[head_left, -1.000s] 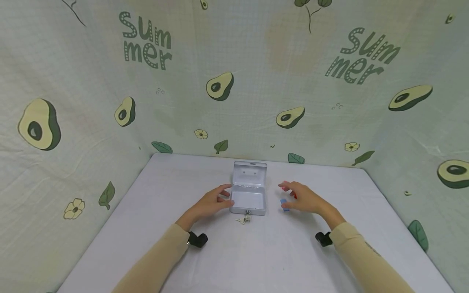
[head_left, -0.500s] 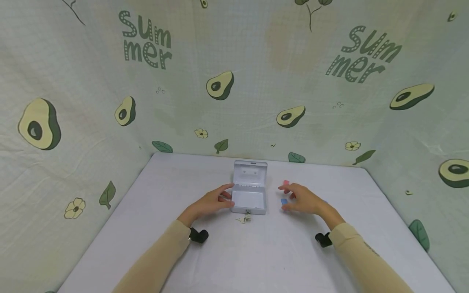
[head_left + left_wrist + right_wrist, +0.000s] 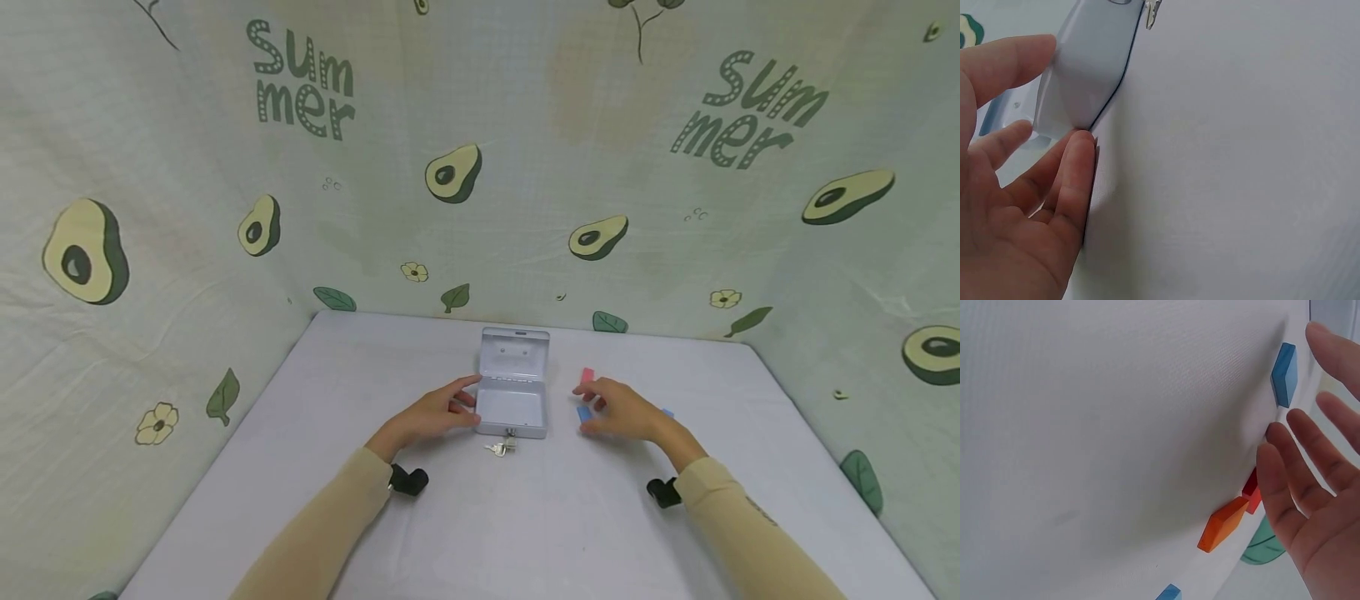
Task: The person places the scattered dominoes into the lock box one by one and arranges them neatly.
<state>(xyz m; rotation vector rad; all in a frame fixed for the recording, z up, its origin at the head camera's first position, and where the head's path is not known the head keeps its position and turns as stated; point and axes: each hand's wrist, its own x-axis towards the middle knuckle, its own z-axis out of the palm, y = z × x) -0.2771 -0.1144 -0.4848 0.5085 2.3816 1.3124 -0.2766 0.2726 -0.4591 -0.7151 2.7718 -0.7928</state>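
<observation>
A light grey metal cash box (image 3: 495, 429) stands with its lid (image 3: 513, 354) raised. A small padlock (image 3: 511, 442) hangs at its front, with keys (image 3: 495, 450) lying beside it. My left hand (image 3: 431, 414) rests against the box's left side, thumb near the front corner and fingers loosely bent. To the right of the box, my right hand (image 3: 628, 412) hovers over the table with spread fingers and holds nothing. A blue block (image 3: 1284, 375) lies between its thumb and fingers. A red block (image 3: 1252, 492) and an orange block (image 3: 1222, 524) lie near its fingertips in the right wrist view.
Another blue block (image 3: 667, 412) lies beyond the right wrist. A pink-red block (image 3: 588, 375) lies behind the right fingertips. The white-covered table (image 3: 480, 533) meets a printed cloth wall (image 3: 517, 183) behind the box and at both sides.
My right fingers have drawn slightly nearer to me, baring more of the pink-red block. The far blue block has come into sight beside the wrist. My left hand stays at the box.
</observation>
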